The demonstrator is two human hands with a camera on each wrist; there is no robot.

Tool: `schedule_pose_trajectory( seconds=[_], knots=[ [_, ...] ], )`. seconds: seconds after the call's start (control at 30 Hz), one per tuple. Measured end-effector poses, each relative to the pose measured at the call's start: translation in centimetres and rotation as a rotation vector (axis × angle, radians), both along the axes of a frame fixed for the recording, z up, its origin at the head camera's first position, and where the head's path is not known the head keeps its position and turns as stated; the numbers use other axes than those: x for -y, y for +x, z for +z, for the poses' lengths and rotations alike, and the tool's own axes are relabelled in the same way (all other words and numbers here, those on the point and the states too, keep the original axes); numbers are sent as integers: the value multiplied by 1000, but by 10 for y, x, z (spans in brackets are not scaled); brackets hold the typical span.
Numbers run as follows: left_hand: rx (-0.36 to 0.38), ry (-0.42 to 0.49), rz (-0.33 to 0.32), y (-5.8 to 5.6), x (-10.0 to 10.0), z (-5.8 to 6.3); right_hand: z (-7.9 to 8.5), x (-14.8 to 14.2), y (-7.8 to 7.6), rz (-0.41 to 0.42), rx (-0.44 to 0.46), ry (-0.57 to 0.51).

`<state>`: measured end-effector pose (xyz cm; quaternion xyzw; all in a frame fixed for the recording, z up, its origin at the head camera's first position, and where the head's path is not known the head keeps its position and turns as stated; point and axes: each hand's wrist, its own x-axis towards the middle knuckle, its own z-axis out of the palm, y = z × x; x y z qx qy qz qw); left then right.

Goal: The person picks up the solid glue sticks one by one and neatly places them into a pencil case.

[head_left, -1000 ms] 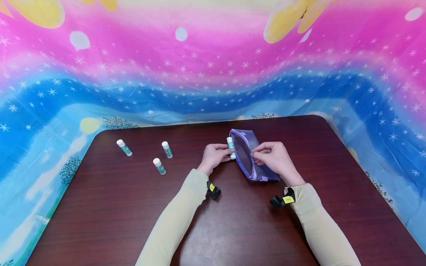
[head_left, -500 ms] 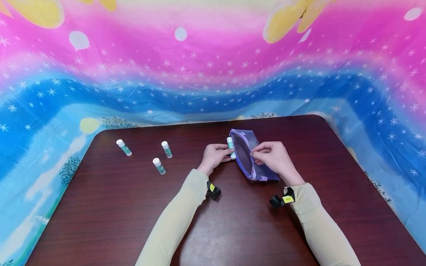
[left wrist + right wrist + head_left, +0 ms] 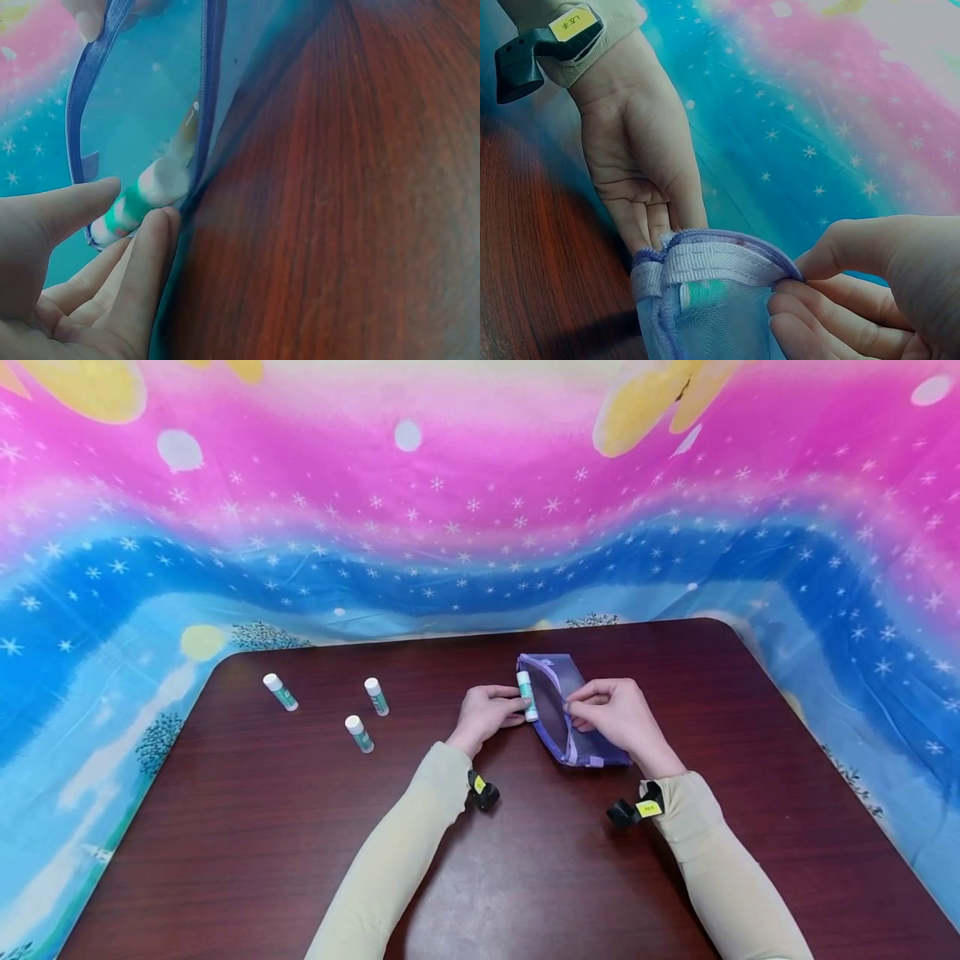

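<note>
At the mouth of a purple mesh zip pouch [image 3: 596, 745], my left hand [image 3: 483, 714] pinches a glue stick [image 3: 525, 687] with a white cap and green label. In the left wrist view the glue stick [image 3: 133, 206] lies just within the unzipped opening, between thumb and fingers. Its green band shows through the mesh in the right wrist view. My right hand [image 3: 618, 718] grips the pouch's near-right edge between thumb and fingers, spreading the mouth wide toward the left hand.
To the left on the dark wooden table [image 3: 300, 827] lie three more glue sticks: one at far left [image 3: 281, 692], one behind [image 3: 377, 697] and one nearer [image 3: 359, 735]. A colourful patterned cloth [image 3: 450, 543] hangs around the table's back and sides.
My left hand has shifted the glue stick slightly right, from the pouch's outer lip to just within its mouth. The right hand keeps its grip in place.
</note>
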<state>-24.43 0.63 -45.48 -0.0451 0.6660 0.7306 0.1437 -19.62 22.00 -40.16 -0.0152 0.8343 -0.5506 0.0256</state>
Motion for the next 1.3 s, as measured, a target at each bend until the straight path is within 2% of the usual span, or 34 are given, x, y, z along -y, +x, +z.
schedule_pose_trajectory(
  seconds=[0.2,0.47,0.63,0.9,1.3],
  knots=[
    [-6,29,-4,1,-1,0,-1,-1,-1,-5,2,4],
    [-14,14,-23,2,2,0,-1,-1,-1,3,-24,-17],
    [-45,-19,-47,3,4,-1,-1,-2,-1,2,-21,-20],
    [-73,-38,-93,6,10,2,-1,-2,-1,0,-21,-22],
    [-119,-33,-109,11,19,11,-1,-2,-1,0,-34,-21]
  ],
)
